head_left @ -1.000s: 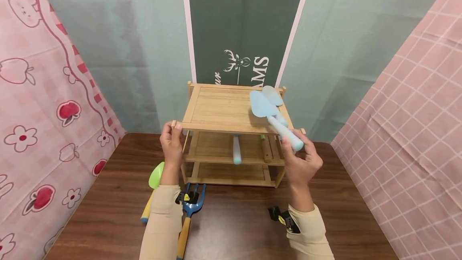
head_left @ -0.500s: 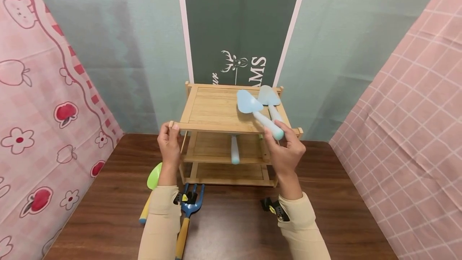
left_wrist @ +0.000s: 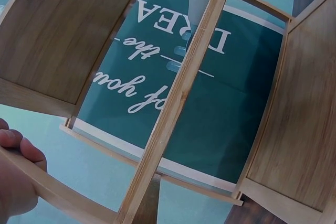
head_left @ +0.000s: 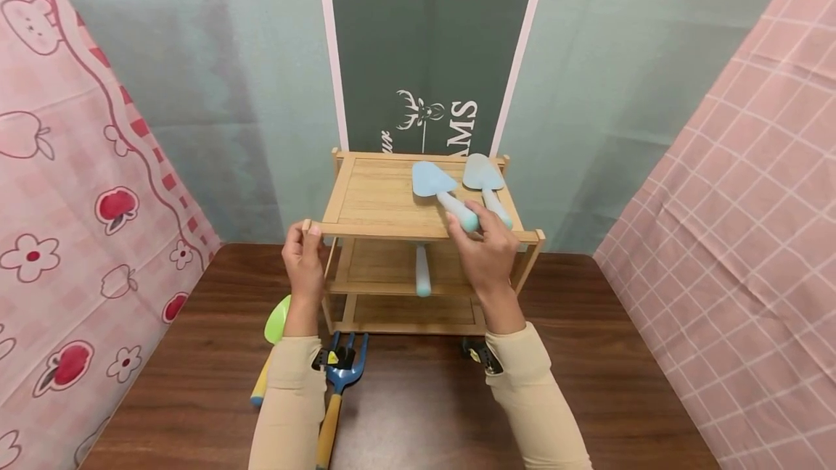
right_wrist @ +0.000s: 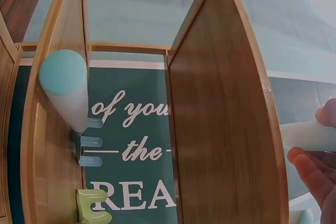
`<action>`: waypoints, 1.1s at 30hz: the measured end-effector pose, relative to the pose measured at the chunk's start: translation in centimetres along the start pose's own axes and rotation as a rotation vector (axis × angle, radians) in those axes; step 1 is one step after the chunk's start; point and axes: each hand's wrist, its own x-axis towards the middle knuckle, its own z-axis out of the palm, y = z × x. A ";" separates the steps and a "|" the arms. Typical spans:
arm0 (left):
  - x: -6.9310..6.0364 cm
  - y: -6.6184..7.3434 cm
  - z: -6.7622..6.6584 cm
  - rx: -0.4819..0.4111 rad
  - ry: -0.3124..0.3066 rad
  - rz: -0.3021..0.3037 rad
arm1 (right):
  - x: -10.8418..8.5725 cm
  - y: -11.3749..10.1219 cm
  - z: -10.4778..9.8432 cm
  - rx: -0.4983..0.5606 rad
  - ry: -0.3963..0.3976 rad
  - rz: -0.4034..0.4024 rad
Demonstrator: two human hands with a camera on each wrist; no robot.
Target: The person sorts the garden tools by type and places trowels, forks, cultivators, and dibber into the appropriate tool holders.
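the right hand (head_left: pixel 490 256) pinches a likely light, stiff trowel (head_left: pixel 431 180) by its handle (head_left: pixel 456 209), seemingly the best hold; the left hand (head_left: pixel 305 263) grips the shelf (head_left: pixel 379 198).

My feed shows a pale-blue trowel (head_left: pixel 451 203), its white handle teal-tipped; a tan rack (head_left: pixel 379 198); a blue fork (head_left: pixel 344 377), yellow-handled; pink drapes, one (head_left: pixel 738 187) white-gridded, another (head_left: pixel 117 238) red-appled; a brown table (head_left: pixel 405 412).
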 end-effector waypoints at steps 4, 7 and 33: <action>0.0 0.0 -0.1 0.007 0.000 -0.005 | 0.4 0.1 0.8 -0.012 -0.017 0.001; 0.0 0.0 -0.2 0.001 0.002 -0.003 | 0.6 0.2 1.1 -0.023 -0.034 0.009; 0.1 -0.3 0.2 -0.011 0.001 0.025 | 3.0 -1.6 0.5 0.045 -0.524 0.380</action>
